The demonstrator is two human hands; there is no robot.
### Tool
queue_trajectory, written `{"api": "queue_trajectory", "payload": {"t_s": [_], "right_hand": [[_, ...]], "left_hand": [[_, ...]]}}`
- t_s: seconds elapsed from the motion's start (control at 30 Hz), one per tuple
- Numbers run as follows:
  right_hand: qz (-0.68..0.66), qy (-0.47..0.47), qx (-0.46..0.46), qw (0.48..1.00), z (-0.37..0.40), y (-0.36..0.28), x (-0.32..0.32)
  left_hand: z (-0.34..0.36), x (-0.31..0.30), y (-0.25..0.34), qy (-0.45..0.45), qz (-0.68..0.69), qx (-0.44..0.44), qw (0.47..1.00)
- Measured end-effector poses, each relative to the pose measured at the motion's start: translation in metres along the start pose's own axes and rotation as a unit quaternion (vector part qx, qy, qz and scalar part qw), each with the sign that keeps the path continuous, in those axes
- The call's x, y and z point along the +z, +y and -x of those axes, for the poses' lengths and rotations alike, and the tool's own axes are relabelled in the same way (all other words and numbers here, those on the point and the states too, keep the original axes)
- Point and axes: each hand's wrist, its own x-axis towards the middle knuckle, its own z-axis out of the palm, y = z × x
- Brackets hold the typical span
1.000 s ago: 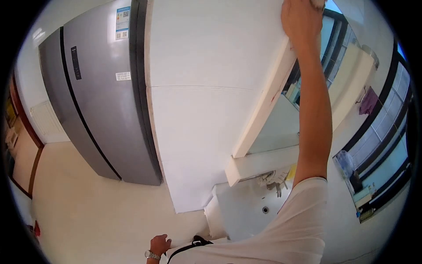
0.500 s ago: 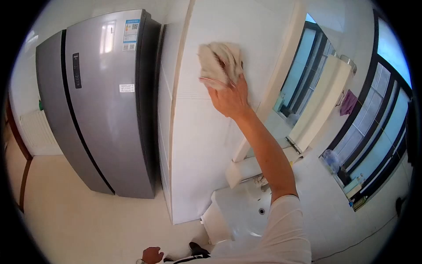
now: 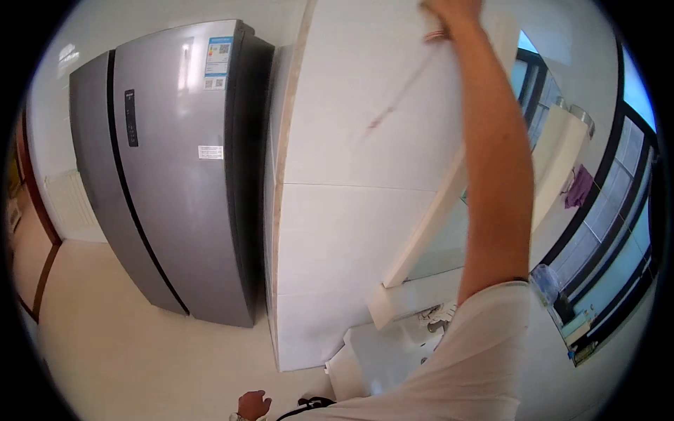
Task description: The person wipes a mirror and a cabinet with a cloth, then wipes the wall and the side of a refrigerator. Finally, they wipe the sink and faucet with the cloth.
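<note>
A pale tiled wall (image 3: 351, 238) fills the middle of a curved, wide view of a room with a cream floor (image 3: 140, 351). A tall grey fridge (image 3: 179, 175), with a blue-and-white label (image 3: 218, 63), stands at the left. At the top, right of centre, the right hand (image 3: 456, 12) is raised against the wall, its fingers closed on a cloth (image 3: 434, 32). Only a small striped edge of the cloth shows; the rest is hidden or cut off by the frame. A thin, blurred pinkish streak (image 3: 400, 95) runs down and left from it; whether it is a mark or a hanging thread cannot be told. The bare arm comes up from a white sleeve (image 3: 470, 344) at lower right, crossing in front of a mirror (image 3: 442, 245). Beneath are a ledge (image 3: 414, 298) and a white sink (image 3: 386, 351). The left hand (image 3: 254, 405), well apart at the bottom edge, is loosely open and holds nothing. A purple cloth (image 3: 579, 186) hangs by the dark-framed window (image 3: 604, 217) at right.
</note>
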Motion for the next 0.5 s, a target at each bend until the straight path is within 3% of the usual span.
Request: {"api": "queue_trajectory", "payload": {"t_s": [0.07, 0.1, 0.13, 0.17, 0.27, 0.4, 0.43, 0.5], "right_hand": [[0.069, -0.010, -0.023, 0.997, 0.002, 0.034, -0.008], [0.070, 0.039, -0.043, 0.996, 0.009, 0.041, -0.013], [0.102, 0.018, -0.004, 0.995, 0.020, 0.042, -0.022], [0.015, -0.005, 0.079, 0.997, 0.031, 0.042, -0.029], [0.043, -0.025, 0.066, 0.997, 0.059, 0.044, -0.034], [0.027, -0.028, 0.116, 0.992, 0.097, 0.010, -0.039], [0.093, -0.022, 0.083, 0.992, 0.104, 0.005, -0.034], [0.025, -0.026, 0.068, 0.997, 0.111, -0.029, -0.038]], "left_hand": [[0.002, 0.002, 0.001, -0.015, -0.003, -0.016, 1.000], [0.003, 0.002, 0.000, -0.027, -0.012, -0.024, 0.999], [0.006, 0.003, -0.002, -0.029, -0.011, -0.025, 0.999], [0.010, 0.005, -0.003, -0.022, -0.006, -0.018, 1.000], [0.018, 0.011, -0.020, -0.006, 0.004, 0.012, 1.000], [0.029, -0.001, -0.030, 0.002, 0.006, 0.034, 0.999], [0.029, -0.004, -0.032, 0.014, 0.005, 0.029, 0.999], [0.027, -0.014, -0.032, -0.017, -0.008, 0.011, 1.000]]}}
